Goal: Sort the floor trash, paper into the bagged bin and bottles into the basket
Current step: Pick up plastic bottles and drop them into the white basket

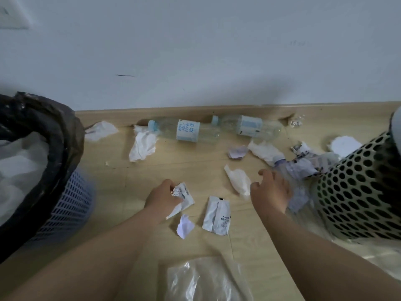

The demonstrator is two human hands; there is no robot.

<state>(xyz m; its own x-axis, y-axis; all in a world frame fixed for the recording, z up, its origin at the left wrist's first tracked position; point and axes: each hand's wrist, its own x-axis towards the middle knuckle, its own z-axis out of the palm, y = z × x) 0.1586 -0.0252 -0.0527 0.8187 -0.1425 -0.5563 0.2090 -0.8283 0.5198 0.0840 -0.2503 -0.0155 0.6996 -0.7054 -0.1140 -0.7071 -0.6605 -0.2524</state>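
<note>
My left hand (161, 197) is shut on a white printed paper packet (184, 196) low over the wooden floor. My right hand (270, 189) hovers open, fingers spread, just right of a crumpled white tissue (238, 180). Another flat packet (217, 216) and a small paper scrap (184, 225) lie between my arms. Two clear plastic bottles (186, 131) (247, 127) lie on their sides along the baseboard. The black-bagged blue bin (65, 192) stands at the left. The white perforated basket (358, 192) stands at the right.
More crumpled tissues (143, 146) (101, 130) lie near the wall, and a heap of paper scraps (303, 161) sits beside the basket. A clear plastic bag (206, 281) lies on the floor at the bottom. The white wall closes the far side.
</note>
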